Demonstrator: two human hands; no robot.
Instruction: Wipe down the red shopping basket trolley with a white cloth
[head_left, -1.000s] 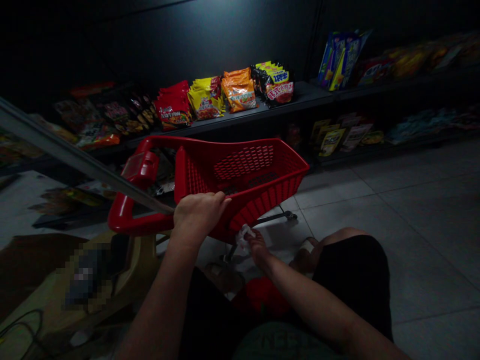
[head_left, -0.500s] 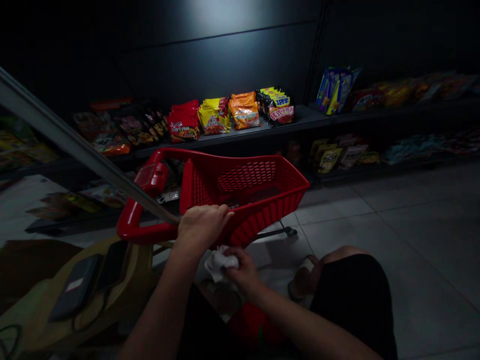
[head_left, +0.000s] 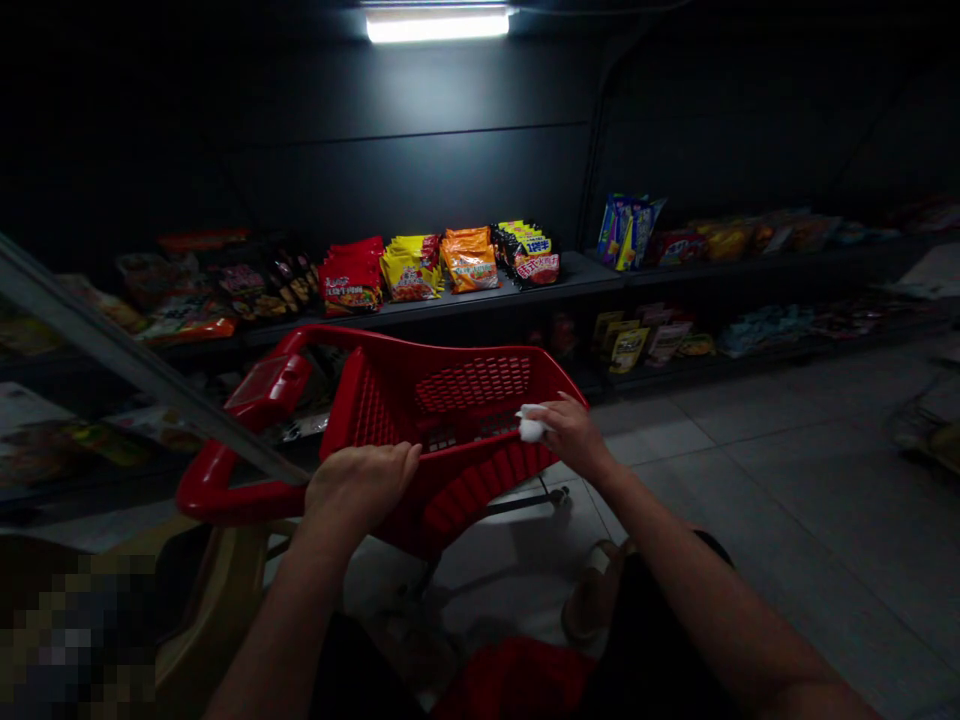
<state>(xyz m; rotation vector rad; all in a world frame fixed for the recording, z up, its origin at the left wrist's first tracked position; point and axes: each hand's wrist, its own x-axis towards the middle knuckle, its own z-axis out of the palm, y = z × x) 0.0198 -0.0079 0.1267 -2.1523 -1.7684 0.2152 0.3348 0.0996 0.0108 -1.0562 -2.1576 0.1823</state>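
A red shopping cart (head_left: 480, 480) stands in front of me with its handle to the left. My left hand (head_left: 361, 485) is wrapped over the near rim of the basket, close to the handle end. Farther right along that rim is my right hand (head_left: 574, 432), its fingers closed on a crumpled white cloth (head_left: 533, 423), possibly a wipe or tissue. The cloth is at the rim near the basket's front corner; whether it presses on the plastic I cannot tell.
Behind the cart a dark shelf (head_left: 581, 270) carries red, yellow, orange and black noodle packets (head_left: 470, 260). A pale pole (head_left: 142, 355) slants across the left. A yellowish stool (head_left: 232, 585) is at lower left, partly pixelated. Grey floor tiles (head_left: 750, 480) lie right of my legs.
My right hand has risen from below the basket to its near rim, farther right, carrying the white cloth. My left hand stays on the rim. The view has tilted up, showing a lamp.
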